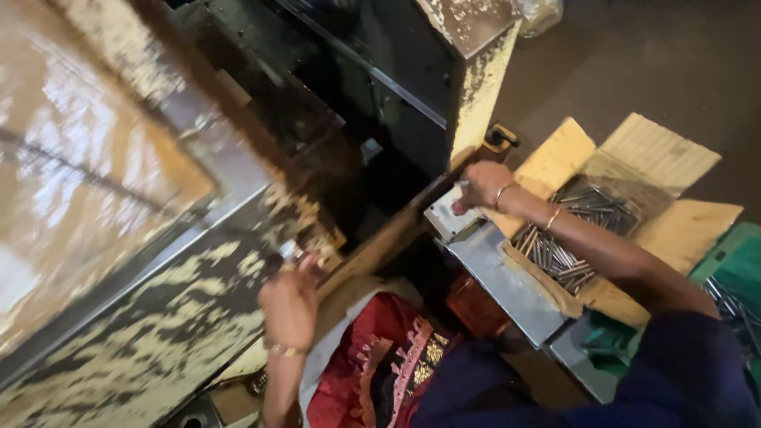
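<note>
Nearest the camera: red cloth with gold trim (388, 361) across the lap, dark blue sleeve (682, 372) at lower right.

Left hand (289, 305): raised in front of the worn, paint-flaked machine (158, 317), bangle at the wrist. Fingers curled in toward the thumb at the edge of the machine bed. A small pale glint shows at the fingertips; motion blur, so I cannot tell whether anything is pinched there.

Right hand (482, 186): arm stretched forward, two bangles on the wrist. Fingers bent down onto the small grey metal plate (445, 218) at the foot of the machine; thumb and forefinger look closed on something thin, too small to make out.

Just right of that arm: open cardboard box (658, 154), flaps spread, holding a heap of thin metal rods (567, 238). The forearm crosses over the heap. Grey metal shelf (507, 285) lies beside the box, nearer the body. Green crate (733, 261) at far right with more rods.

Farthest: dark machine housing (396, 71), bare floor (634, 63) behind.
</note>
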